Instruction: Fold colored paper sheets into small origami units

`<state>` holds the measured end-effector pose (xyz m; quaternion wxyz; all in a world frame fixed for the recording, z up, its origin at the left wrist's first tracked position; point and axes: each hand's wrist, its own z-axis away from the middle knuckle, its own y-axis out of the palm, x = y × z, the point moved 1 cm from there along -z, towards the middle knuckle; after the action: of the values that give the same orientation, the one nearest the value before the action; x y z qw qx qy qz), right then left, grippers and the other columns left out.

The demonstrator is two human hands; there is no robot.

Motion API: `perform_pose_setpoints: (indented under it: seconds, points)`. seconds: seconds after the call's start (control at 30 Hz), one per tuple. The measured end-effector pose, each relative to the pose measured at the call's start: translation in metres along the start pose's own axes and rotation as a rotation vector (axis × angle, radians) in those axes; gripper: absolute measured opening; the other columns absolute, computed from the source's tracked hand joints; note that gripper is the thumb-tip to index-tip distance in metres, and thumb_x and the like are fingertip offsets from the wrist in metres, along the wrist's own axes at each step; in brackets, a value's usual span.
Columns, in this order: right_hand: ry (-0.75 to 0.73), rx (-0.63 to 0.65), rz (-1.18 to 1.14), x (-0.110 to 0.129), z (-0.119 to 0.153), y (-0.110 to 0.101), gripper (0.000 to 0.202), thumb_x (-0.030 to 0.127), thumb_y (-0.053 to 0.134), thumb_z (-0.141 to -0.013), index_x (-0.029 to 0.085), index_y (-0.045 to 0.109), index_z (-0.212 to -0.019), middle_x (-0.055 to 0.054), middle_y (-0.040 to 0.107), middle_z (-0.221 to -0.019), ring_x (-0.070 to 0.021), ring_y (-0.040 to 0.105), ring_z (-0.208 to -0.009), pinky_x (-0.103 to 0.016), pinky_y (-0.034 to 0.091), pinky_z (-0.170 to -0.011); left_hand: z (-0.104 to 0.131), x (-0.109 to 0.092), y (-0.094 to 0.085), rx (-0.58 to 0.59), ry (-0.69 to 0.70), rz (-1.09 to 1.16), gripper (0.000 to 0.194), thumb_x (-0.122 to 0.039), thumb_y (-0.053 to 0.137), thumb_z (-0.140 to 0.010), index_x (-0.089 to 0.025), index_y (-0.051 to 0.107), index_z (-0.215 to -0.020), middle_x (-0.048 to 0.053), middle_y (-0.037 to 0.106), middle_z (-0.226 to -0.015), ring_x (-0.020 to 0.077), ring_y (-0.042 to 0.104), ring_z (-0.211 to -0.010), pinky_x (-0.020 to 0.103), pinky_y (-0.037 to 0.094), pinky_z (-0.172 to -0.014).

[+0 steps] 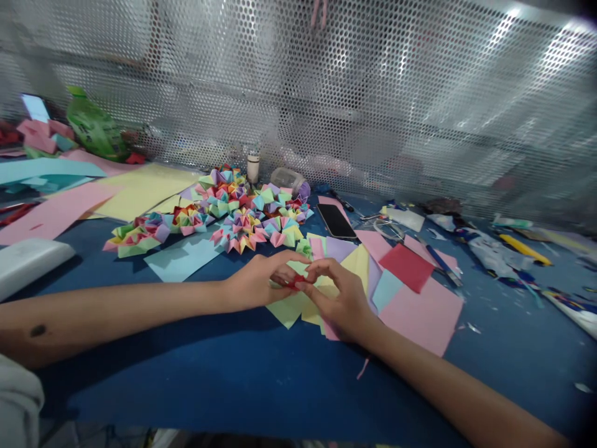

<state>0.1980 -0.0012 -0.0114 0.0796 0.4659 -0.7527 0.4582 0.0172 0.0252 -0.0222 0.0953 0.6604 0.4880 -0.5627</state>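
Note:
Between my two hands is a small red piece of folded paper [295,282], mostly hidden by the fingers. My left hand [263,280] pinches it from the left, and my right hand [342,298] pinches it from the right with thumb and forefinger. Under and beside the hands lie loose paper squares, among them a green sheet [285,311], a red square [407,266] and a large pink sheet [426,317]. Just beyond the hands sits a cluster of multicoloured folded-paper pieces [242,227].
A black phone [336,221] lies behind the squares. A clear jar [286,179] rests on its side near the perforated metal panel [298,93]. At left are a green bottle [96,127], a white box [32,264] and a yellow sheet [149,186]. A blue-handled cutter [441,261] lies at right.

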Motion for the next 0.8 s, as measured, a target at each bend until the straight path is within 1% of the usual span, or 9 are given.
perform_pose_setpoints:
  seconds: [0.1, 0.2, 0.23, 0.33, 0.47, 0.57, 0.63, 0.7, 0.8]
  points:
    - [-0.061, -0.027, 0.036, -0.0007, -0.0014, 0.0005, 0.015, 0.024, 0.066, -0.075, 0.019, 0.057, -0.085, -0.003, 0.061, -0.076, -0.0172, 0.062, -0.072, -0.030, 0.051, -0.066, 0.0000, -0.0005, -0.0003, -0.001, -0.022, -0.011, 0.049, -0.016, 0.061, -0.076, -0.019, 0.043, -0.121, 0.005, 0.070, -0.088, 0.0175, 0.068, -0.085, 0.027, 0.053, -0.078]
    - [-0.188, -0.051, 0.076, -0.0017, -0.0012, 0.0014, 0.005, 0.019, 0.063, -0.078, 0.020, 0.062, -0.082, -0.005, 0.063, -0.080, -0.0174, 0.062, -0.076, -0.030, 0.052, -0.067, -0.0005, -0.0013, -0.0003, -0.005, -0.038, -0.021, 0.050, -0.019, 0.063, -0.075, -0.020, 0.043, -0.121, 0.003, 0.070, -0.087, 0.0170, 0.069, -0.083, 0.027, 0.053, -0.077]
    - [-0.233, -0.069, 0.091, -0.0020, -0.0007, 0.0015, 0.005, 0.017, 0.062, -0.079, 0.020, 0.063, -0.082, -0.005, 0.064, -0.080, -0.0172, 0.062, -0.076, -0.030, 0.052, -0.067, -0.0008, -0.0016, -0.0001, -0.008, -0.038, -0.026, 0.052, -0.021, 0.064, -0.074, -0.021, 0.043, -0.121, 0.003, 0.070, -0.086, 0.0170, 0.068, -0.082, 0.027, 0.053, -0.076]
    - [-0.343, -0.100, 0.119, -0.0023, 0.0016, 0.0012, 0.011, 0.011, 0.058, -0.080, 0.019, 0.063, -0.083, -0.006, 0.063, -0.080, -0.0171, 0.062, -0.074, -0.030, 0.053, -0.066, -0.0016, -0.0015, 0.0004, -0.019, -0.034, -0.002, 0.050, -0.024, 0.065, -0.075, -0.020, 0.043, -0.120, 0.002, 0.070, -0.085, 0.0171, 0.068, -0.083, 0.028, 0.053, -0.078]
    - [-0.412, -0.050, 0.133, -0.0012, 0.0034, -0.0006, 0.017, 0.007, 0.054, -0.079, 0.020, 0.061, -0.087, -0.007, 0.063, -0.079, -0.0181, 0.060, -0.074, -0.030, 0.052, -0.064, -0.0019, -0.0008, 0.0010, -0.004, -0.015, 0.011, 0.041, -0.020, 0.059, -0.079, -0.021, 0.043, -0.117, 0.002, 0.071, -0.085, 0.0161, 0.068, -0.084, 0.028, 0.053, -0.078]
    - [-0.467, -0.010, 0.201, 0.0002, 0.0034, -0.0027, 0.017, 0.007, 0.054, -0.079, 0.020, 0.060, -0.089, -0.007, 0.063, -0.077, -0.0198, 0.059, -0.072, -0.033, 0.051, -0.062, -0.0016, -0.0009, 0.0009, 0.001, -0.006, -0.035, 0.041, -0.019, 0.058, -0.079, -0.021, 0.043, -0.117, 0.002, 0.071, -0.087, 0.0167, 0.068, -0.085, 0.027, 0.053, -0.075]
    - [-0.502, 0.036, 0.251, 0.0006, 0.0031, -0.0040, 0.018, 0.007, 0.053, -0.080, 0.020, 0.059, -0.092, -0.007, 0.064, -0.079, -0.0199, 0.060, -0.072, -0.033, 0.050, -0.062, -0.0017, -0.0007, 0.0007, -0.016, -0.027, -0.031, 0.043, -0.018, 0.060, -0.078, -0.021, 0.042, -0.117, 0.004, 0.071, -0.094, 0.0180, 0.067, -0.090, 0.027, 0.053, -0.074]
    - [-0.510, 0.070, 0.284, 0.0001, 0.0027, -0.0052, 0.020, 0.007, 0.049, -0.082, 0.019, 0.058, -0.094, -0.007, 0.065, -0.082, -0.0196, 0.061, -0.073, -0.032, 0.050, -0.062, -0.0021, -0.0004, 0.0005, -0.042, -0.054, 0.004, 0.046, -0.021, 0.063, -0.076, -0.021, 0.043, -0.117, 0.006, 0.070, -0.100, 0.0189, 0.066, -0.094, 0.027, 0.053, -0.075]
    - [-0.486, 0.066, 0.317, -0.0015, 0.0025, -0.0066, 0.020, 0.005, 0.047, -0.083, 0.019, 0.058, -0.093, -0.007, 0.064, -0.083, -0.0195, 0.060, -0.075, -0.032, 0.050, -0.063, -0.0030, -0.0008, 0.0002, -0.053, -0.080, 0.021, 0.046, -0.026, 0.066, -0.075, -0.021, 0.044, -0.115, 0.003, 0.071, -0.093, 0.0182, 0.067, -0.089, 0.027, 0.052, -0.076]
